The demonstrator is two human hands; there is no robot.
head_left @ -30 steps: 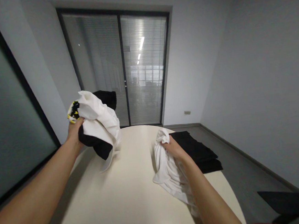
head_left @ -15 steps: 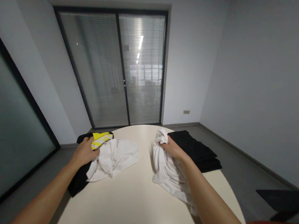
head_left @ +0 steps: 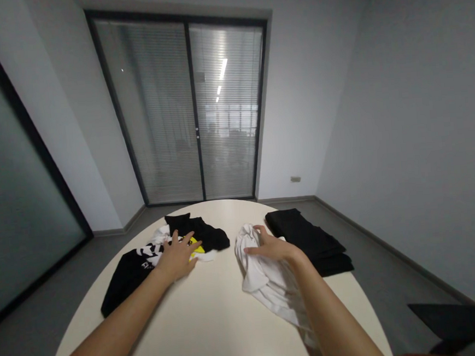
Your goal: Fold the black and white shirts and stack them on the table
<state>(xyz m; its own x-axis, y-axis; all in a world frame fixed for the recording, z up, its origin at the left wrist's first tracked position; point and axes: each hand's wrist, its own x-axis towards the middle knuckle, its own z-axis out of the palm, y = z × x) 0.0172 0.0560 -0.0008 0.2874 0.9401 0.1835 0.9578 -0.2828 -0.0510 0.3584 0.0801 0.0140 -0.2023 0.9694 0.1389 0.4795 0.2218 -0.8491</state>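
Observation:
My left hand [head_left: 180, 255] lies with its fingers spread on a crumpled black garment [head_left: 126, 277] that has a white and yellow print. The far part of the black cloth fans out beyond my fingertips. White cloth [head_left: 160, 236] shows around and under it. On the right, my right hand [head_left: 273, 245] rests over a bunched white garment [head_left: 261, 275], thumb and fingers apart. This garment runs toward me, hanging over the table's near edge, partly hidden by my forearm.
A folded stack of black cloth [head_left: 308, 241] lies at the right of the round pale table [head_left: 215, 311]. A black chair part [head_left: 458, 322] shows at the lower right. Beyond the table stand walls and a glass partition with blinds [head_left: 154, 113].
My left hand has let go of the yellow-printed cloth and moved right and nearer; black cloth now covers most of the white there. My right hand has loosened its pinch on the white garment.

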